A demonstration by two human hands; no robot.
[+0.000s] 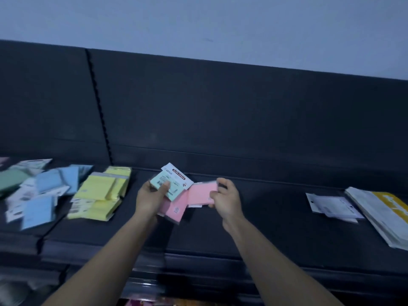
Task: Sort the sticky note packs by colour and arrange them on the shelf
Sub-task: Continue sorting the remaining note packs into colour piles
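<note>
Above the dark shelf [254, 213] my left hand [150, 198] grips a fanned stack of packs: a mint green pack [164, 184] with a white header card on top and a pink pack [174, 209] beneath. My right hand [225, 196] pinches another pink pack [202, 193] by its right edge, just right of the stack. Yellow packs [99, 193] lie piled on the shelf to the left. Blue packs [48, 195] are scattered further left, and green packs [11, 178] sit at the far left edge.
A clear plastic packet [333, 207] and a flat stack of white bags with a yellow print [384, 215] lie at the right end of the shelf. The dark back panel [220, 111] rises behind. Lower shelf edges run below my forearms.
</note>
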